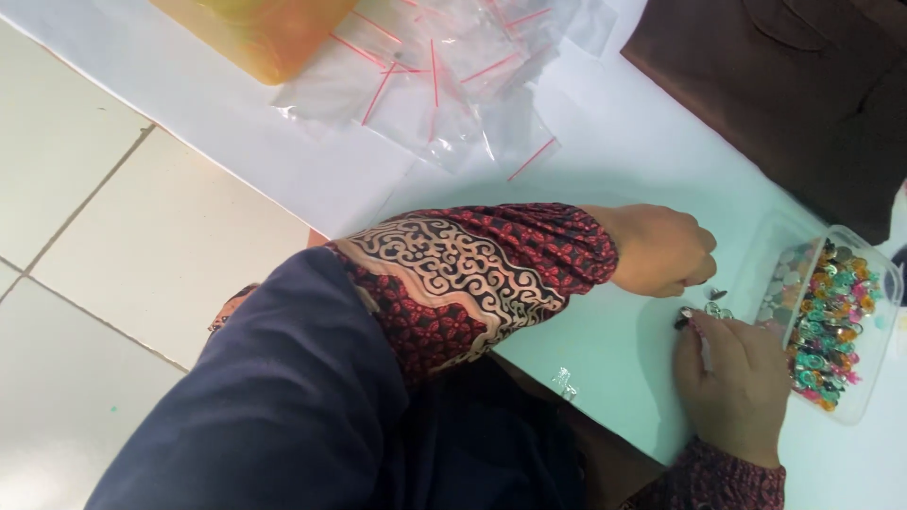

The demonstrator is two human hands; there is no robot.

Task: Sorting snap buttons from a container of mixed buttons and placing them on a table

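Note:
My left hand [658,250] reaches across the white table [605,151] from a red and cream patterned sleeve, its fingertips pinched together on a small metal piece [715,294]. My right hand [735,378] lies just below it, knuckles up, with thumb and forefinger closed on another small dark piece [682,319]. The two hands nearly meet over a few tiny silvery pieces [720,310]. Right beside them stands a clear plastic box [874,378] filled with several colourful small trinkets [829,326].
A heap of small clear zip bags with red strips [444,76] lies at the far side, next to an orange translucent tub [269,33]. One loose silvery piece [565,382] lies near the table edge. Brown cloth [794,85] fills the upper right; tiled floor [113,236] is at left.

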